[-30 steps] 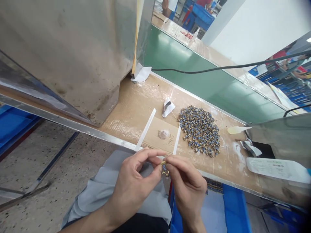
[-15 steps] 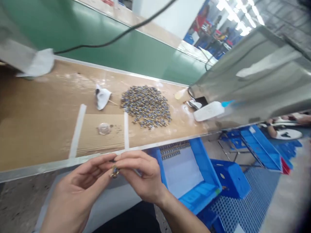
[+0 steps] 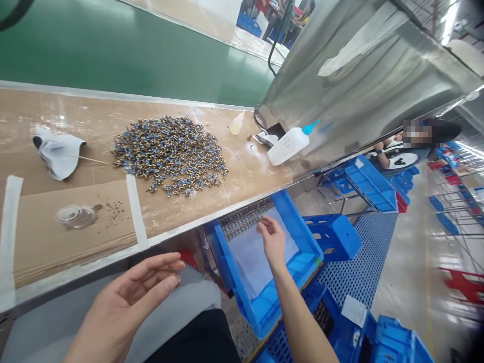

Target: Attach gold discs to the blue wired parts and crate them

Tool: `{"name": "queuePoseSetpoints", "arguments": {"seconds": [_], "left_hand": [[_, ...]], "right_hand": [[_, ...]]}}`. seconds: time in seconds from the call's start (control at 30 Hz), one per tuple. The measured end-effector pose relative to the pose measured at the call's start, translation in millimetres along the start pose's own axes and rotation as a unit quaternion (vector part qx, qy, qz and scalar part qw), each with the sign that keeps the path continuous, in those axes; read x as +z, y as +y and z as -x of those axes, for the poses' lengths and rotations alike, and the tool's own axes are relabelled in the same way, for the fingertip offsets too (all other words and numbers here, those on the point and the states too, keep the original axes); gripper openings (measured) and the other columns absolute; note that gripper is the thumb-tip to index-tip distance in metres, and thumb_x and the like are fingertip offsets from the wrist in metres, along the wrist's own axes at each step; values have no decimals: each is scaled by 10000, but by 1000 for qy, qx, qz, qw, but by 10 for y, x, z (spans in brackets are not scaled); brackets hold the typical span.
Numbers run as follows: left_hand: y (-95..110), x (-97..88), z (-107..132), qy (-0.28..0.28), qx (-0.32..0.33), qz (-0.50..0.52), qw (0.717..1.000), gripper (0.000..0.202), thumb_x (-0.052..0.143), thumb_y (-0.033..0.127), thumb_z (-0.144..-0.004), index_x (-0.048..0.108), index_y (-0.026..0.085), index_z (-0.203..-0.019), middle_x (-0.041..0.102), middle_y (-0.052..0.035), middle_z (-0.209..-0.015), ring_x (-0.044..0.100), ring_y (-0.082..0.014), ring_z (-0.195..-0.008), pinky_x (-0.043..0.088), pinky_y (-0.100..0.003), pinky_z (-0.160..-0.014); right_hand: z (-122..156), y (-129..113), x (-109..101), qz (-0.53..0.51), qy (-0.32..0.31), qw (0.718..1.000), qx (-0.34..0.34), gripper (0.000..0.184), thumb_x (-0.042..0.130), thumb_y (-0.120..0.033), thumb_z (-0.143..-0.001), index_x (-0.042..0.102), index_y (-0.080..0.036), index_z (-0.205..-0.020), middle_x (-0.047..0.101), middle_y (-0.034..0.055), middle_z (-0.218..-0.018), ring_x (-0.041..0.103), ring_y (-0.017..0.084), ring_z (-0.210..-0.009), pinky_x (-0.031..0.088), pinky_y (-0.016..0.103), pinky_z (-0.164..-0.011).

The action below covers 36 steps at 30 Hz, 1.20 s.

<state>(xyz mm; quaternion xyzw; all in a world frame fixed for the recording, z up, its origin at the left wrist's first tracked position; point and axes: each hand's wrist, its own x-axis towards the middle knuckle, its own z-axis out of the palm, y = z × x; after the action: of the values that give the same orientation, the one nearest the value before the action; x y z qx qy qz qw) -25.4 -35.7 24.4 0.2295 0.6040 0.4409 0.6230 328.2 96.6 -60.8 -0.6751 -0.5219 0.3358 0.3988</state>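
Note:
My left hand (image 3: 130, 302) hovers above my lap at the table's front edge, thumb and fingers apart with nothing between them. Over the blue tray (image 3: 312, 242) reaches my right hand (image 3: 273, 240), fingertips pinched together beside rows of small brass-and-blue metal parts (image 3: 242, 222). Whatever sits in that pinch is too small to make out. White sheet (image 3: 247, 264) lines the tray under the rows. A large heap of the same small parts (image 3: 170, 151) lies loose on the brown table (image 3: 189, 214).
Left of the heap are a white cloth (image 3: 62, 154) with a thin stick and a small clear dish (image 3: 75, 217). A white bottle (image 3: 289, 146) with a blue tip lies near a metal panel (image 3: 333, 96). Beyond the tray stands a blue stool (image 3: 336, 237); another person sits farther off.
My hands, together around a small brass-and-blue part before, have separated. The right one has moved right, into the tray; the left stays over my lap. The view has turned to the right.

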Motion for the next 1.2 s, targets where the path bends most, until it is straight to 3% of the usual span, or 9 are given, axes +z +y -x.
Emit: {"name": "queuePoseSetpoints", "arguments": {"seconds": [0.1,0.2,0.3,0.47,0.7,0.93,1.1,1.2], "left_hand": [[-83,-79,-11,13,5,-9,1000,599,1009,572,-785,877,238,-1264,887,-123,-1254,851,-332,-1127,721,-320,-986],[-95,-103,-6,18,3,-15,1000,581,997,577,-801,875,251,-1265,886,-115,-1264,850,-321,-1136,709,-308,-1003],[-16,-63,7,29,-4,-27,999,606,1001,625,-763,889,233,-1211,888,-133,-1238,854,-343,-1108,724,-347,-981],[88,-13,12,43,-7,-42,998,642,1002,679,-715,904,223,-1156,891,-152,-1197,858,-359,-1058,733,-393,-961],[59,-33,18,37,-20,-32,999,623,989,670,-746,898,230,-1177,885,-153,-1238,835,-390,-1144,701,-469,-1054],[56,-35,43,32,-21,-3,999,530,967,593,-821,892,238,-1207,878,-137,-1255,819,-379,-1181,675,-473,-1097],[-8,-78,20,24,-14,-7,1000,510,969,588,-824,896,246,-1196,876,-133,-1274,822,-350,-1172,690,-401,-1042],[26,-66,57,34,-14,11,999,475,962,567,-844,897,244,-1187,886,-125,-1235,830,-341,-1141,674,-409,-1058]], "right_hand": [[-475,680,-262,69,17,995,64,343,784,-498,-1053,784,-161,-1117,803,59,-989,765,197,-829,681,381,-824],[-736,1117,-337,120,1,988,98,309,773,-454,-1094,745,-163,-1194,775,45,-1111,764,185,-930,681,375,-865],[-869,1356,-306,150,-19,983,101,329,768,-447,-1099,737,-167,-1268,766,69,-1222,767,213,-1028,685,407,-918],[-1004,1558,-275,171,-27,981,82,347,774,-449,-1092,736,-172,-1298,763,79,-1269,767,229,-1075,684,427,-948],[-1053,1690,-299,169,-25,982,79,357,769,-461,-1094,737,-171,-1300,763,77,-1271,769,235,-1081,684,430,-952],[-1023,1634,-287,149,-32,986,74,350,761,-459,-1102,733,-173,-1302,763,78,-1262,770,226,-1067,687,426,-946],[-936,1395,-265,133,-3,989,65,334,768,-473,-1097,749,-164,-1221,779,54,-1155,771,199,-973,685,389,-889],[-816,1083,-277,115,60,991,40,377,757,-534,-1087,771,-158,-1099,788,30,-983,760,183,-834,662,368,-830]]}}
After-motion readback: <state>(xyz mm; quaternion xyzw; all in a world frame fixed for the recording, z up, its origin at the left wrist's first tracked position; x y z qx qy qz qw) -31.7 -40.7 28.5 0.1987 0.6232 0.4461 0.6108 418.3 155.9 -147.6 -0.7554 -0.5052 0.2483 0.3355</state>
